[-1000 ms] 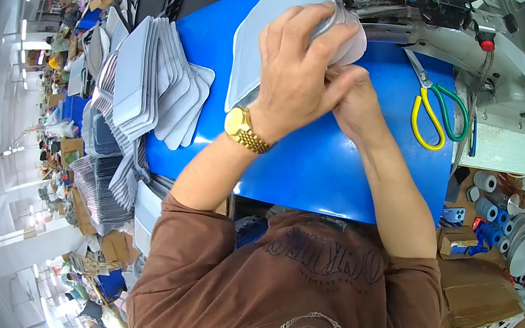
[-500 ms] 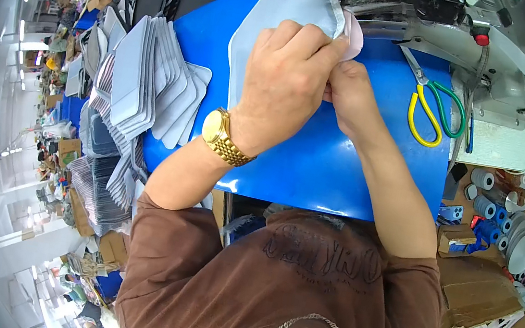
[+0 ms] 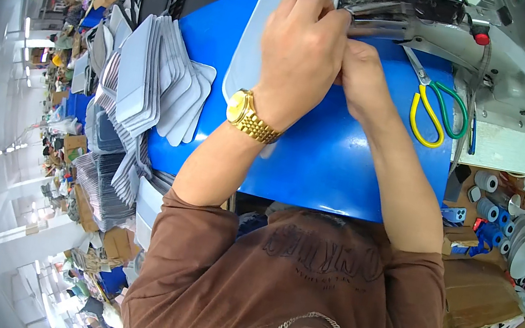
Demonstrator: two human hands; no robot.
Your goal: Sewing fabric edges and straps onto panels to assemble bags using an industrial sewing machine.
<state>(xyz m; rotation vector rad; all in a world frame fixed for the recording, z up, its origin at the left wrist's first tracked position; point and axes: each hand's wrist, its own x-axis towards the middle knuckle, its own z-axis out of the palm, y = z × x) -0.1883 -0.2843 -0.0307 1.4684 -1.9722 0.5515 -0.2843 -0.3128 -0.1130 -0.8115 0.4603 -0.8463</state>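
"Where is the grey panel (image 3: 252,41) lying?"

"Near the far edge of the worktop (image 3: 287,182), with its top end right beside the sewing machine (image 3: 373,19). I'd say it lies there so that its border sits close to the machine's working end."

"And the hands?"

"The left hand (image 3: 304,49) rests across the panel with its fingers bent; that probably keeps the sheet flat and steady. The right hand (image 3: 362,76) is drawn in narrow just beside it, its fingers tucked out of sight."

"Is either one pinching the edge?"

"I can't tell. The fingertips are hidden from above, so I won't guess how firmly they hold."

"Why the fanned stack (image 3: 139,77) on the left?"

"Those similar grey pieces sit at the worktop's left edge, apart from the panel. Fanned like that, single pieces should be easier to pick out."

"The scissors (image 3: 426,85)?"

"By the right edge, handles toward the near side, presumably so the right hand can reach them readily."
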